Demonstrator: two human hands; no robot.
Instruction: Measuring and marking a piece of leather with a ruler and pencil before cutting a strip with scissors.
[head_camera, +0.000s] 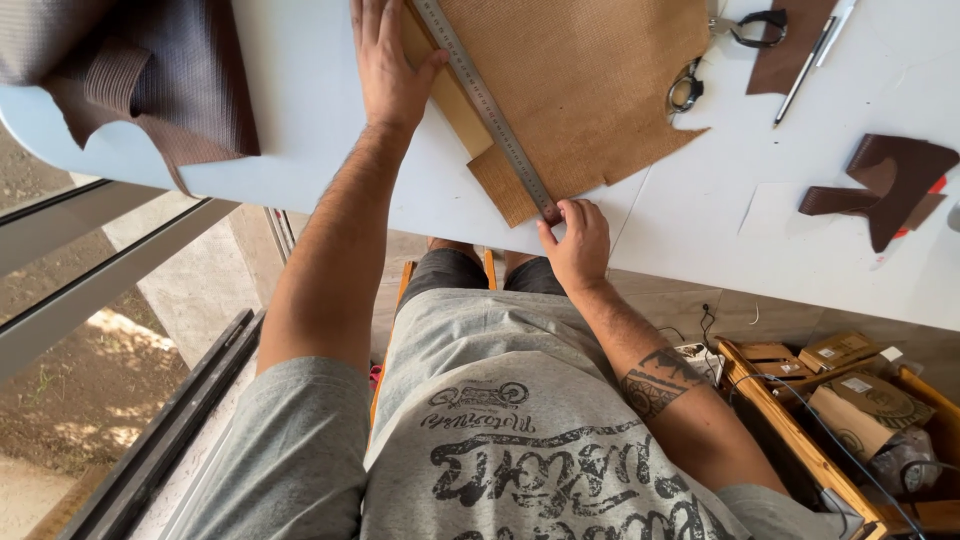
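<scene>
Far left on the white table (300, 150) – a heap of dark brown woven material (150, 80), part hanging over the near edge. Next right, the left hand (388, 60) lies palm down, fingers together & flat, thumb out to the right touching a pale tan strip (450, 95) just beside the steel ruler (490, 110). Fingertips run out of frame at the far edge, so can't tell how they end. The ruler runs diagonally from far left to near right across a big tan sheet (590, 80) in the table's middle. At the ruler's near end the right hand (575, 245) sits at the table's near edge – thumb & forefinger pinching the ruler tip against the sheet corner, other fingers curled.

Right of the sheet: scissors (715, 50), then a pen (805, 60) lying on a brown scrap, then dark brown cut pieces (890, 185) far right. Below the table on the right, a wooden crate (790, 420) w/ cardboard boxes.
</scene>
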